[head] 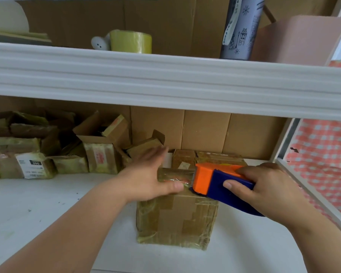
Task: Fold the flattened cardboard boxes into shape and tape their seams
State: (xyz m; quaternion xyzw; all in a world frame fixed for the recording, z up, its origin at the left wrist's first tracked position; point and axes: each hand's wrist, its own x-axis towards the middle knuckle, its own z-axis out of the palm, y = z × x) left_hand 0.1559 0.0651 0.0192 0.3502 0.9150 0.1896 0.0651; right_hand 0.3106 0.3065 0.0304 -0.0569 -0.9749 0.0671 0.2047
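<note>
One cardboard box (177, 219) stands upright on the white table (37, 213), patched with old brown tape on its near face. Two hands work at its top. The left hand (152, 174) lies flat on the box top, fingers straight and together, its thumb pressing the clear tape strip (174, 177) down at the near edge. The right hand (264, 188) is curled round one tape dispenser (219, 184) — orange at the cutter end, dark blue in the body — whose orange head rests on the box top, just beside the left thumb. Behind the box, to the left, a heap of folded boxes (53, 148) lies against the cardboard backing; the count is blurred, at least five. On the shelf (165, 79) above stand one yellowish tape roll (131, 41), one small white object with two dots (99, 43), and one printed tube (242, 28)
</note>
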